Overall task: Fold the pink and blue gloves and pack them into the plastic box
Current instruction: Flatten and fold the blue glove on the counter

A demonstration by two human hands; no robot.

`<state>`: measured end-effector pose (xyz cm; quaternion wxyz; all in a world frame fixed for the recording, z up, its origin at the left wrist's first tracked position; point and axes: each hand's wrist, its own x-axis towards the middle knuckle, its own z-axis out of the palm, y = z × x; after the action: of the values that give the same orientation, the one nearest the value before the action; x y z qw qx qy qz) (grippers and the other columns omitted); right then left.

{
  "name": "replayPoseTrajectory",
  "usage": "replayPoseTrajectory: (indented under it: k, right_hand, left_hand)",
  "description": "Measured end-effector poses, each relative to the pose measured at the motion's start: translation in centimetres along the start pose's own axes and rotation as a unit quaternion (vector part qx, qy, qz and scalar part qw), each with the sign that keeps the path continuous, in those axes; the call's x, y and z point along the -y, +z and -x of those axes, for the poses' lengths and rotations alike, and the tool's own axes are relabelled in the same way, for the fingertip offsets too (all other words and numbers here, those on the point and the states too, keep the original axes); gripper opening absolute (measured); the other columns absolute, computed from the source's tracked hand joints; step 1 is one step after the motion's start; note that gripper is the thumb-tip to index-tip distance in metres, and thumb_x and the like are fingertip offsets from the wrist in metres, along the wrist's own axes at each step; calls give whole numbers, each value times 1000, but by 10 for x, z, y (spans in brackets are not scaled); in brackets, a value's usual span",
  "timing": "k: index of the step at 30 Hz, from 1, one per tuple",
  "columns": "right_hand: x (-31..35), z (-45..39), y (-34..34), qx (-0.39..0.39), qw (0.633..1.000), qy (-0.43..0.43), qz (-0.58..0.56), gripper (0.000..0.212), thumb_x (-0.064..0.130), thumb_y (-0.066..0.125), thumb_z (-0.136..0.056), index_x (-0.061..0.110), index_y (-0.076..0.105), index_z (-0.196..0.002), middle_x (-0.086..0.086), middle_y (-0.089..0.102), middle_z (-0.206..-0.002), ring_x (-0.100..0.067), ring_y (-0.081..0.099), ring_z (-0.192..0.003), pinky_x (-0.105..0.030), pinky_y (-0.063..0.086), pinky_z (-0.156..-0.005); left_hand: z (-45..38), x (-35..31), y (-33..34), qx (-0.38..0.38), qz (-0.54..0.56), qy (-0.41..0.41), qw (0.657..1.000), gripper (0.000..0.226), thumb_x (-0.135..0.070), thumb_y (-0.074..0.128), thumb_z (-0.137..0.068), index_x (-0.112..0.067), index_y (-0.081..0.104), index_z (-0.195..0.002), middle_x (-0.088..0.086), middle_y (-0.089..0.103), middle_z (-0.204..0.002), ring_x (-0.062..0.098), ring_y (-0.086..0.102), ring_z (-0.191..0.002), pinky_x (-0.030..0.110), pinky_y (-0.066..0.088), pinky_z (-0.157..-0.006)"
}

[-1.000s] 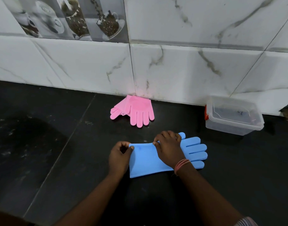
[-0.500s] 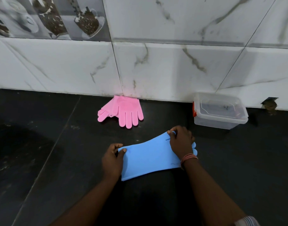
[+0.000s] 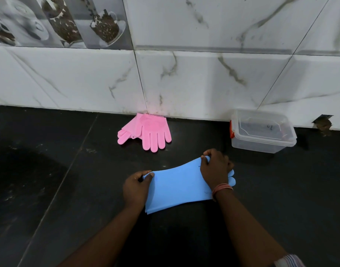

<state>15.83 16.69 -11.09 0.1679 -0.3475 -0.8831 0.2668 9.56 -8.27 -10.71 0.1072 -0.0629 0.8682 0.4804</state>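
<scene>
Head camera looks down on a black stone counter [image 3: 49, 189] that meets a wall of white marble-pattern tiles [image 3: 203, 83]. On the counter, close to the person, lies the light blue rubber glove pair [image 3: 176, 187], flat, with the cuff end to the left and the fingertips to the right. The left hand [image 3: 135, 186] pinches the far corner of the cuff between thumb and curled fingers. The right hand [image 3: 216, 168] lies over the finger end of the blue gloves; its fingers are curled and grip the far edge of the rubber, lifting it a little. Only a few blue fingertips show past this hand on the right side. A reddish thread band [image 3: 222, 188] sits around the right wrist.

Farther back, touching the foot of the wall, lies the pink rubber glove pair [image 3: 151, 130], one glove partly on the other, fingers pointing toward the person; round ridges show on the palm. To the right, also near the wall, stands the clear plastic box [image 3: 261, 143] with its transparent lid on and a red clip [image 3: 231, 129] on its left side. The pink gloves and the box are well apart from the hands. At top left, a decorative tile with coffee cups [image 3: 69, 20] is on the wall.
</scene>
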Motion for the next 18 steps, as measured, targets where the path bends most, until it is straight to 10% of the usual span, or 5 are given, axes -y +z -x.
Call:
replayPoseTrajectory:
  k: [3, 10, 18]
  right_hand:
    - [3, 6, -1, -39, 995, -40, 85, 18, 32, 64, -91, 23, 66, -106, -1, 65, -107, -25, 57, -107, -44, 33, -101]
    - [30, 46, 2, -22, 981, -195, -5, 14, 24, 58, -94, 24, 63, -107, 3, 62, -111, -19, 53, -108, -37, 40, -97]
    - [38, 98, 36, 92, 968, -201, -115, 15, 19, 57, -96, 18, 65, -109, 2, 62, -115, -13, 50, -114, -32, 43, -104]
  left_hand:
    - [6, 6, 0, -34, -67, 71, 995, 42, -33, 66, -98, -20, 66, -58, -3, 57, -67, 18, 57, -74, 32, 38, -67]
    - [-1, -5, -10, -25, -162, 66, 984, 21, -43, 68, -94, -33, 81, -107, -2, 67, -117, 20, 67, -102, 35, 51, -84]
    - [-4, -8, -18, -29, -205, 74, 975, 20, -51, 72, -85, -32, 69, -79, -7, 61, -101, 12, 61, -78, 34, 52, -67]
